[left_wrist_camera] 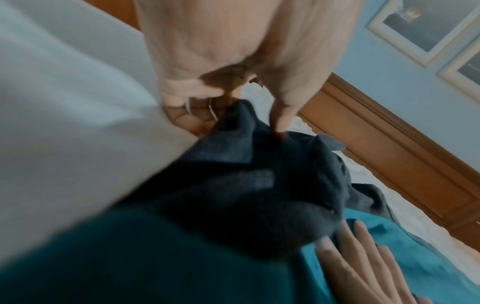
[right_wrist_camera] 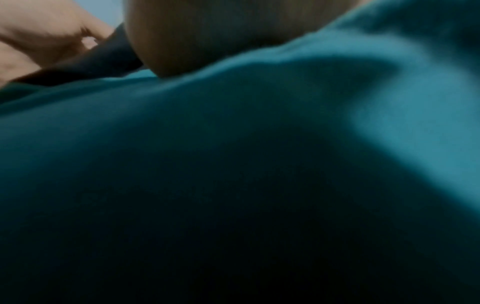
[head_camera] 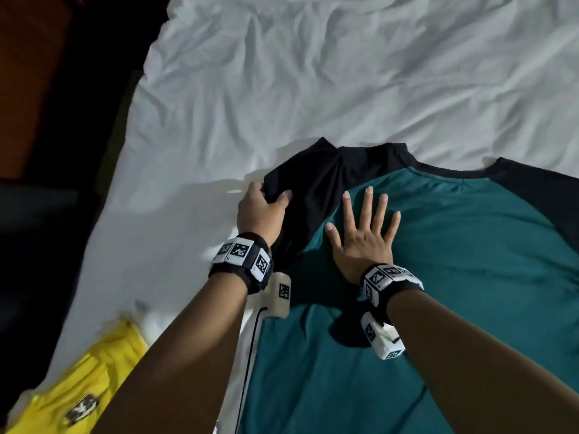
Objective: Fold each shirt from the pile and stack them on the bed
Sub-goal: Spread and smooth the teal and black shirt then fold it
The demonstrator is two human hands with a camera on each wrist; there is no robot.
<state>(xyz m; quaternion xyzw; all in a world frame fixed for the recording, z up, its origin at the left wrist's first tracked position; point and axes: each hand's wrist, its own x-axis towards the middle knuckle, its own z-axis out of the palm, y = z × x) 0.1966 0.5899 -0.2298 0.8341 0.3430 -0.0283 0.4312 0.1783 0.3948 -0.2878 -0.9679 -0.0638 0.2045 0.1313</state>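
A teal shirt (head_camera: pixel 438 261) with black sleeves lies spread on the white bed (head_camera: pixel 282 89). My left hand (head_camera: pixel 260 208) grips the edge of its black left sleeve (head_camera: pixel 313 189), thumb on top and fingers curled under, and the sleeve is drawn in over the teal body. In the left wrist view the thumb (left_wrist_camera: pixel 279 115) presses on the dark sleeve (left_wrist_camera: pixel 246 185). My right hand (head_camera: pixel 363 227) lies flat with fingers spread on the teal chest, just right of the sleeve. The right wrist view shows blurred teal shirt (right_wrist_camera: pixel 233 164) up close.
A yellow garment (head_camera: pixel 84 377) lies at the near left edge of the bed. A dark floor and wooden furniture (head_camera: pixel 31 73) run along the bed's left side. Wrinkled white sheet stretches beyond the shirt. A wooden headboard (left_wrist_camera: pixel 389 154) shows in the left wrist view.
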